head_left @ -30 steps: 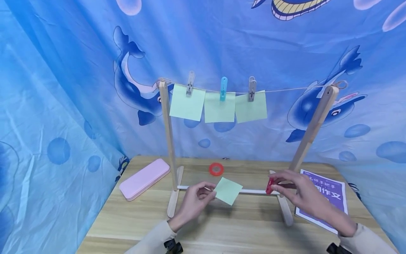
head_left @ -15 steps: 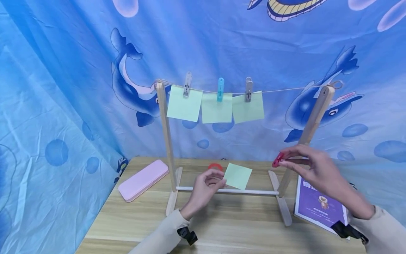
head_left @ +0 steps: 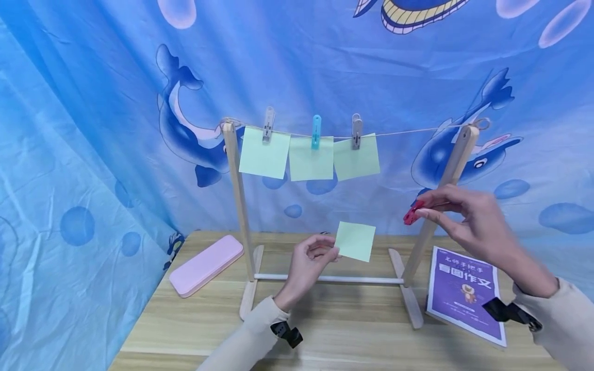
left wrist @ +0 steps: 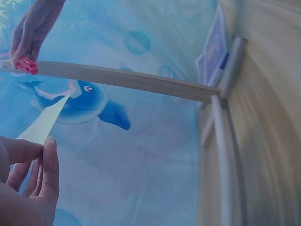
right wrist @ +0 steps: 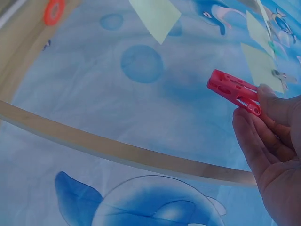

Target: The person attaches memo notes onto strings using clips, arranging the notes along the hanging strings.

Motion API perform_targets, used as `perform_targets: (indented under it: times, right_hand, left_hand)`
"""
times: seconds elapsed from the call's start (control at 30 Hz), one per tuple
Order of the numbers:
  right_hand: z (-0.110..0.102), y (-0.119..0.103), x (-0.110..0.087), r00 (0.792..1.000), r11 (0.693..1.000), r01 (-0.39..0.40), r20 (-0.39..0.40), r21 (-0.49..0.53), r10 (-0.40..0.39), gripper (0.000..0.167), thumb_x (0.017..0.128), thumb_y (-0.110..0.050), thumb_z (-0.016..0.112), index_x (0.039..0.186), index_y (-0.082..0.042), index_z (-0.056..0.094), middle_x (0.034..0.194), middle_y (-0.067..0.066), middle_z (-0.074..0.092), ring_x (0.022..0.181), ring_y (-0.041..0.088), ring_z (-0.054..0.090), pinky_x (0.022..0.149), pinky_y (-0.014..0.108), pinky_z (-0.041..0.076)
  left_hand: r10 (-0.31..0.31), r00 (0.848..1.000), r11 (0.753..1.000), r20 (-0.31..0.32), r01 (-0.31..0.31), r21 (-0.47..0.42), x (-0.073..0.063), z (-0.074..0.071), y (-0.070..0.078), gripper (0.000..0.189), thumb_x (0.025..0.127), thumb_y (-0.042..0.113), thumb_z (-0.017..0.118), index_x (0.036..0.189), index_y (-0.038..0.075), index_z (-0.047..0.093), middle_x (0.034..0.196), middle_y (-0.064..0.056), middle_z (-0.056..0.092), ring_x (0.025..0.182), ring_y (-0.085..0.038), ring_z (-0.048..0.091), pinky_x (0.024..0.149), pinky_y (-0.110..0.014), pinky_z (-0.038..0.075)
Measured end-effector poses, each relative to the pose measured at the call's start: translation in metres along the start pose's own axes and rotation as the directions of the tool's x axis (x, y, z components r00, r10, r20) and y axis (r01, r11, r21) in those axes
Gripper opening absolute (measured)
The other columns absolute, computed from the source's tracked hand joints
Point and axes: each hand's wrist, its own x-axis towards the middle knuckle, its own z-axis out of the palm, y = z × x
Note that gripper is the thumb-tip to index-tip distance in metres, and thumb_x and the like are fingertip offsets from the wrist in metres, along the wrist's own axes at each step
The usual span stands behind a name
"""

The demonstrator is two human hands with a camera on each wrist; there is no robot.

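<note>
My left hand [head_left: 312,264] pinches a square of pale green paper [head_left: 355,241] by its left edge, raised above the crossbar. In the left wrist view that paper [left wrist: 46,123] is seen nearly edge-on between thumb and fingers. My right hand [head_left: 478,226] holds a red clothespin [head_left: 412,212] by one end, in front of the right post. The right wrist view shows the clothespin [right wrist: 233,90] between thumb and fingertips. On the string [head_left: 408,132] hang three green paper squares, under a clear clothespin [head_left: 268,125], a blue clothespin [head_left: 316,132] and a grey clothespin [head_left: 356,132].
A wooden left post [head_left: 238,201] and right post [head_left: 441,201] carry the string, joined low by a white crossbar [head_left: 357,280]. A pink case [head_left: 206,265] lies left, a purple book [head_left: 466,293] right. Red tape [right wrist: 54,12] lies behind. A blue curtain [head_left: 209,77] backs the table.
Both hands have risen from near the table. The left carries the paper up and to the right; the right lifts the red clothespin. The head view has shifted slightly.
</note>
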Motion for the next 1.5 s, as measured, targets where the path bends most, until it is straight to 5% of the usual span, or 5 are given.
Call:
perform_targets:
  times: [0.2, 0.7, 0.9, 1.2, 1.5]
  right_hand:
    - [-0.008, -0.002, 0.008, 0.999, 0.999, -0.025, -0.022, -0.042, 0.024, 0.032, 0.082, 0.011, 0.082, 0.106, -0.010, 0.078, 0.094, -0.001, 0.076, 0.091, -0.021, 0.063, 0.086, 0.000, 0.051]
    - [-0.021, -0.017, 0.047, 0.998, 0.997, 0.023, -0.064, -0.078, -0.028, 0.033, 0.081, 0.008, 0.084, 0.107, -0.011, 0.081, 0.094, 0.003, 0.078, 0.087, -0.023, 0.063, 0.082, -0.001, 0.050]
    - [-0.030, -0.021, 0.061, 0.995, 0.997, 0.033, -0.088, -0.074, -0.040, 0.030, 0.081, 0.007, 0.084, 0.106, -0.009, 0.081, 0.095, -0.009, 0.074, 0.085, -0.021, 0.065, 0.078, -0.001, 0.051]
    - [-0.045, -0.033, 0.082, 0.994, 0.995, -0.001, -0.113, -0.097, -0.010, 0.020, 0.086, 0.004, 0.081, 0.105, -0.003, 0.080, 0.098, -0.037, 0.062, 0.084, -0.022, 0.064, 0.081, -0.002, 0.049]
    - [-0.051, -0.037, 0.097, 0.992, 0.996, -0.022, -0.128, -0.085, 0.011, 0.014, 0.090, -0.001, 0.079, 0.104, -0.003, 0.080, 0.095, -0.037, 0.064, 0.082, -0.019, 0.067, 0.078, -0.001, 0.050]
  left_hand:
    - [0.049, 0.999, 0.998, -0.015, -0.049, -0.037, 0.013, 0.015, 0.007, 0.025, 0.096, 0.005, 0.074, 0.119, -0.002, 0.069, 0.111, -0.028, 0.071, 0.085, -0.016, 0.076, 0.086, -0.042, 0.066]
    - [0.088, 0.994, 0.984, -0.059, -0.096, -0.150, 0.034, 0.040, 0.033, 0.031, 0.093, 0.001, 0.074, 0.123, -0.005, 0.067, 0.117, -0.023, 0.069, 0.088, -0.009, 0.073, 0.086, -0.032, 0.066]
    - [0.092, 0.994, 0.974, -0.065, -0.104, -0.203, 0.045, 0.050, 0.041, 0.033, 0.093, 0.002, 0.075, 0.125, -0.004, 0.067, 0.119, -0.021, 0.070, 0.090, -0.010, 0.074, 0.091, -0.037, 0.066]
    - [0.070, 0.993, 0.910, -0.100, -0.104, -0.402, 0.059, 0.070, 0.052, 0.037, 0.092, -0.008, 0.070, 0.128, -0.008, 0.065, 0.108, -0.003, 0.071, 0.088, -0.011, 0.075, 0.093, -0.036, 0.065]
    - [0.091, 0.988, 0.887, -0.121, -0.136, -0.441, 0.062, 0.086, 0.060, 0.036, 0.094, -0.007, 0.068, 0.129, -0.008, 0.064, 0.111, -0.002, 0.070, 0.091, -0.011, 0.074, 0.092, -0.031, 0.065]
